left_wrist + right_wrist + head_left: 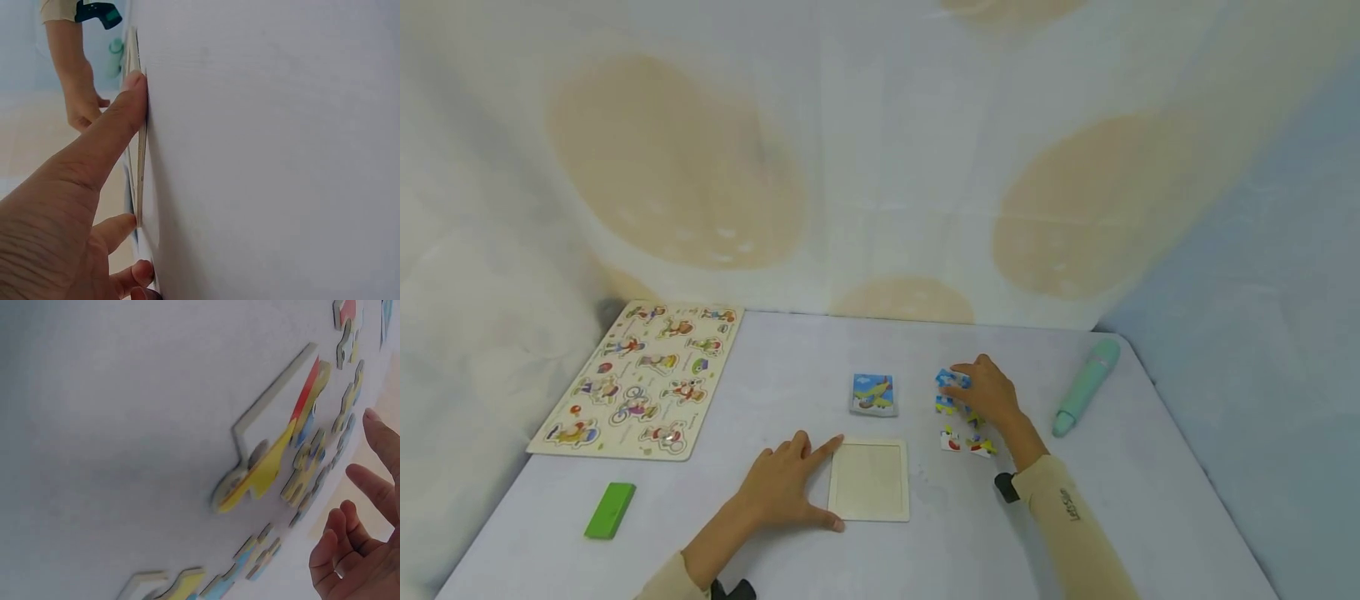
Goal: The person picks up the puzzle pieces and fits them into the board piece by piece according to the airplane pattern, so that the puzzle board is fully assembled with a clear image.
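My left hand [782,482] spans the left side of a square, pale puzzle tray [870,481], with the index finger at its far corner and the thumb at its near edge. In the left wrist view the thumb [119,119] lies along the tray's thin edge. At the right, my right hand [992,393] reaches over a loose group of jigsaw pieces, thumb and index finger apart around a blue piece [952,379]. Closer in the group lie a white, red and yellow piece [275,425] and a yellow-green piece [975,419], partly hidden by the hand.
Behind the tray sits a small square picture [873,393] of a yellow plane on blue. A large picture board [647,379] lies at the left, with a green block [610,510] nearer. A mint-green pen-like device [1086,387] lies at the right, by the fabric wall [1262,250].
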Demonstrator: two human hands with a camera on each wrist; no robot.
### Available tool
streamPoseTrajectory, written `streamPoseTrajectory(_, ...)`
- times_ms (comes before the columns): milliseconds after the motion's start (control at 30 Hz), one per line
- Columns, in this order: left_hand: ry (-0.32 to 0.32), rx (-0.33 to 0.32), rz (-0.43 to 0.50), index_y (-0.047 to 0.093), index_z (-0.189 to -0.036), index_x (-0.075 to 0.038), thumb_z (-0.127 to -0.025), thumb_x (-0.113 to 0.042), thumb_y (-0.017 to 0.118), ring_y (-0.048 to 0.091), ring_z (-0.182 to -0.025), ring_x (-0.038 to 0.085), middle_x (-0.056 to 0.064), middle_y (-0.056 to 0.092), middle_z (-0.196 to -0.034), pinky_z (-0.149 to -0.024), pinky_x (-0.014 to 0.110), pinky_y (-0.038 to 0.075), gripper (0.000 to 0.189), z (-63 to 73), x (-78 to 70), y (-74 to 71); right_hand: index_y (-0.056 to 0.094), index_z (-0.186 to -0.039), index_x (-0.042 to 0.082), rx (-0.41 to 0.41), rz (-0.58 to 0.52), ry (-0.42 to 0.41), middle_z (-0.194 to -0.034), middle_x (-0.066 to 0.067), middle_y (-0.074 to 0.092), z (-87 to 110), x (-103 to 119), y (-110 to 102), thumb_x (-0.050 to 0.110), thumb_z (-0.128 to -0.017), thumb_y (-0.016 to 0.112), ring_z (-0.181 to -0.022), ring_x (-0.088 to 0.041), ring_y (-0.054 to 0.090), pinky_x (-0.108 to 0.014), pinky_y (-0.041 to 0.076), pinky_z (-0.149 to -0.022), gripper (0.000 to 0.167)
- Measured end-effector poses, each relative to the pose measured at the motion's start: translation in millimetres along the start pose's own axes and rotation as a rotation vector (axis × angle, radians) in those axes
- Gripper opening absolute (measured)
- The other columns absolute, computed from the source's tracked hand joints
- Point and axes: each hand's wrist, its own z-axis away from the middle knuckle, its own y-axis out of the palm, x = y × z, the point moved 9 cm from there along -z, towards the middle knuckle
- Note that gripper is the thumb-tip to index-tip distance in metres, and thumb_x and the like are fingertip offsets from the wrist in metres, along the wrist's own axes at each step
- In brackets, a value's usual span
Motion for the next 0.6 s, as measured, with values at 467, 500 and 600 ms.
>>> streamPoseTrajectory(467,-0.025,-0.005,0.025,0.043,-0.151,-0.032,-0.052,-0.083,0.074,0.036,-0.074,0.012,-0.003,0.035,-0.091,-0.064,0.031,0.024,0.115,1.0,1.6,1.9,0.071,-0.122,0.007,-0.028,0.019,0.018,-0.104,-0.013,0.054,-12.4,8,5,0.038,-0.088,0.074,-0.082,-0.021,0.051,-0.034,0.045,-0.061,0.046)
streamPoseTrajectory(500,-0.024,-0.007,0.022,0.042,-0.151,-0.032,-0.052,-0.084,0.074,0.036,-0.074,0.012,-0.003,0.035,-0.091,-0.064,0.031,0.024,0.115,1.1,1.7,2.0,0.070,-0.122,0.006,-0.030,0.010,0.021,-0.104,-0.013,0.054,-12.4,8,6,0.037,-0.088,0.074,-0.083,-0.022,0.052,-0.034,0.045,-0.062,0.046)
streamPoseTrajectory(600,-0.023,-0.010,0.028,0.043,-0.150,-0.032,-0.052,-0.083,0.075,0.035,-0.074,0.012,-0.003,0.034,-0.091,-0.064,0.031,0.024,0.115,1.1,1.9,2.0,0.069,-0.122,0.002,-0.040,-0.017,0.030,-0.105,-0.013,0.054,-12.1,7,7,0.035,-0.089,0.073,-0.086,-0.023,0.054,-0.035,0.046,-0.065,0.047)
